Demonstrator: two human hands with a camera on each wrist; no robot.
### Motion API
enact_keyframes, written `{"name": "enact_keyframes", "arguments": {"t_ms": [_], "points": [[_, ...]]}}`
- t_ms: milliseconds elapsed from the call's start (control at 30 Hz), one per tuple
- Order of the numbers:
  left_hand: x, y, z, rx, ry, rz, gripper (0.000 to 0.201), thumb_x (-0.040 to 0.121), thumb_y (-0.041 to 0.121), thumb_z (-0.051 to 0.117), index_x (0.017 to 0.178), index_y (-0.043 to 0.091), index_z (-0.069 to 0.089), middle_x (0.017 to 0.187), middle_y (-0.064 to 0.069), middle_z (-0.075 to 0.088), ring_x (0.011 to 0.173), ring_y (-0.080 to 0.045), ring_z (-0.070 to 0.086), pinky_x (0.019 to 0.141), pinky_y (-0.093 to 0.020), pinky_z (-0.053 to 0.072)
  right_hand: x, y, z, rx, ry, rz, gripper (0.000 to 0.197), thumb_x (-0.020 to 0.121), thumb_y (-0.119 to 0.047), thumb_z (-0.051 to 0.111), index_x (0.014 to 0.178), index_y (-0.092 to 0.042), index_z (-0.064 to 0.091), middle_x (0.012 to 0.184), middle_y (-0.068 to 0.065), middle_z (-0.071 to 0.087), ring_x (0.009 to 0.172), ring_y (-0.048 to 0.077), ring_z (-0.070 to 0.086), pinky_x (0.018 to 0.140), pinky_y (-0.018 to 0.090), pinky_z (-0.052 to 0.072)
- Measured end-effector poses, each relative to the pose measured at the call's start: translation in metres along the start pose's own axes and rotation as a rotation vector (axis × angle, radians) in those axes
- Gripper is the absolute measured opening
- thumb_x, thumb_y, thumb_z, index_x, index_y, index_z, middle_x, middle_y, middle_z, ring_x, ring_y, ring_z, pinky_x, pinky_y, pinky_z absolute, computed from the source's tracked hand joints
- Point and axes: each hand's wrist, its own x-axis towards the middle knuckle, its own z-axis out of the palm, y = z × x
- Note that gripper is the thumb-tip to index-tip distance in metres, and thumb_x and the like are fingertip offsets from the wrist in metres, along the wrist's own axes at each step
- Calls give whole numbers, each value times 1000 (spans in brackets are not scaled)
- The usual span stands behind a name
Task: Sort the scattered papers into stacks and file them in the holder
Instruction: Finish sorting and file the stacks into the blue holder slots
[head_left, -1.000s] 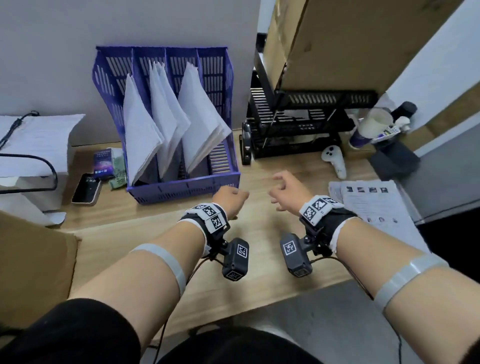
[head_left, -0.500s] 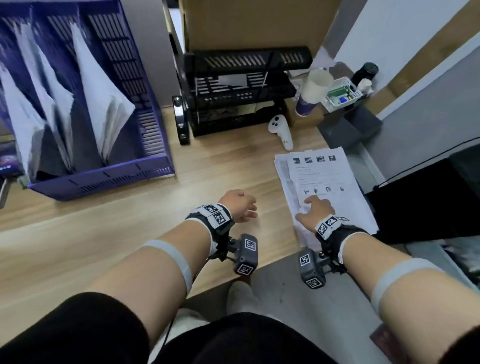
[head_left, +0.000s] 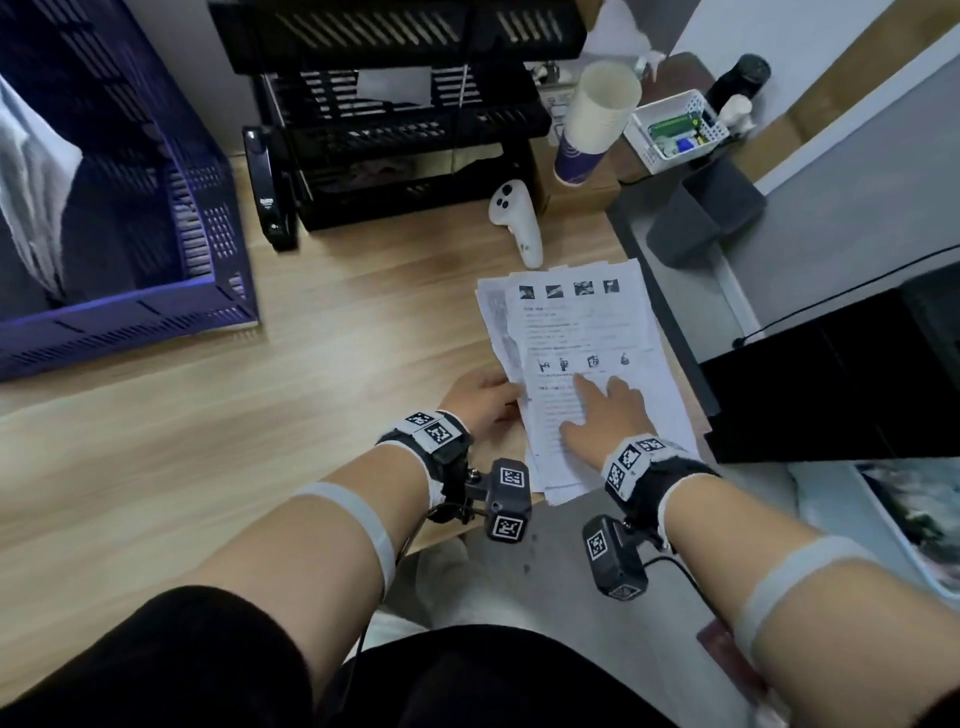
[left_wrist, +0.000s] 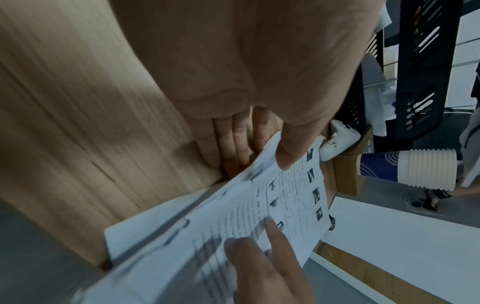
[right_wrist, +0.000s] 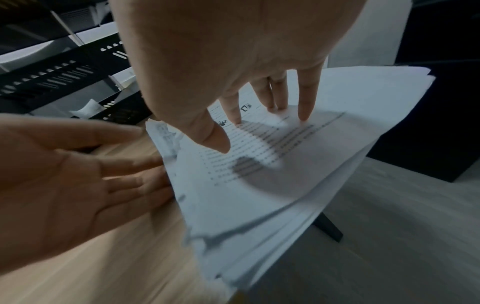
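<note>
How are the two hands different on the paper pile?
The left hand meets the paper pile at its left edge, fingers reaching under; the right hand lies on top, fingertips pressing down. The left hand is partly over bare desk; the right hand is wholly over paper. Both touch the pile with straight fingers.

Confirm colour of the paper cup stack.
Paper cup stack: cream rims, navy base with pale curved lines. Best in the left wrist view.
</note>
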Motion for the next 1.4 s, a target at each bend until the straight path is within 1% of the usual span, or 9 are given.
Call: {"name": "enact_keyframes", "arguments": {"t_ms": [233,333,433,567,700,800,933,1200,1400], "points": [[15,2,15,359,106,40,32,89,31,69,113,9,70,99,-4,70,87,-23,67,69,-25,52,-13,-5,7,-28,-4,-145,74,85,-42,48,152,-39,18,157,7,17,141,30,17,112,44,34],[16,3,4,449,199,-5,19,92,24,64,98,7,66,85,-5,62,83,-27,60,69,-30,49,-15,-8,4,22,-27,-218,69,87,-36,50,151,-38,24,155,5,22,141,27,20,114,42,31],[11,2,-25,543,254,-51,28,93,24,62,111,2,63,94,-9,61,83,-27,58,62,-28,47,-4,-10,-4,141,19,-209,64,87,-28,55,147,-31,33,146,5,32,137,27,28,111,43,34],[-8,-3,-88,461,343,-105,31,91,30,66,113,8,60,101,-9,66,83,-26,63,57,-27,48,13,-23,-14,331,145,68,70,80,-30,63,143,-15,38,136,14,41,126,34,43,105,41,40],[-32,-5,-143,287,360,-121,26,82,26,77,97,10,65,92,-9,73,81,-27,70,71,-39,58,19,-65,-6,569,-45,-54,64,65,-39,62,125,-19,52,121,4,60,105,26,62,90,39,53],[-51,4,-164,65,370,-28,31,72,7,78,102,9,70,104,-11,76,98,-34,72,93,-54,54,4,-112,-15,793,14,-139,41,81,-18,60,120,-17,51,111,1,60,100,21,58,84,31,46],[-81,36,-188,-66,504,227,45,67,-9,70,111,-1,67,112,-15,73,104,-30,70,98,-51,52,-18,-167,-44,923,155,-336,29,86,-6,57,113,-13,53,106,3,62,96,21,59,84,31,48],[-145,94,-235,-51,494,619,31,75,5,81,104,14,72,110,-8,75,104,-26,71,97,-45,53,-69,-240,-80,1160,257,-553,38,84,-1,63,112,-26,55,100,-16,66,85,-11,62,70,10,50],[-155,82,-255,-15,467,600,47,70,20,87,112,9,69,105,-6,76,100,-25,73,94,-50,55,-88,-258,-59,1144,211,-477,37,84,2,60,112,-21,57,93,-12,66,85,2,63,69,18,49]]}}
